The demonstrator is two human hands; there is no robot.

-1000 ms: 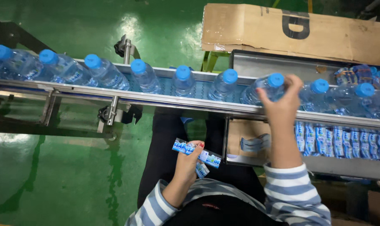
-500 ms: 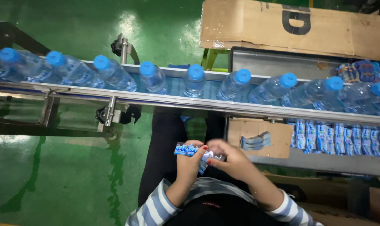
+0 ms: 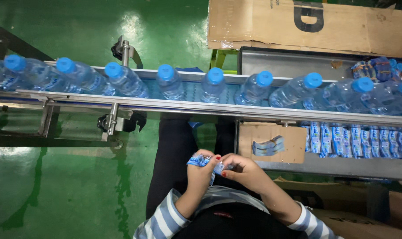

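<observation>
Blue-and-white labels in three spots, bottles on the belt, cardboard at the far edge.

A small bunch of blue-and-white labels (image 3: 204, 162) is pinched between the left hand (image 3: 200, 170) and the right hand (image 3: 244, 170), just under the conveyor's near rail. A loose stack of the same labels (image 3: 267, 146) lies on a flat cardboard piece (image 3: 272, 142) at the left end of the metal tray, and a long row of label bundles (image 3: 358, 140) fills the tray's far edge rightward. Clear bottles with blue caps (image 3: 215, 84) stand in line along the conveyor. A flattened brown cardboard box (image 3: 307, 24) with a dark mark lies beyond the conveyor's far edge.
</observation>
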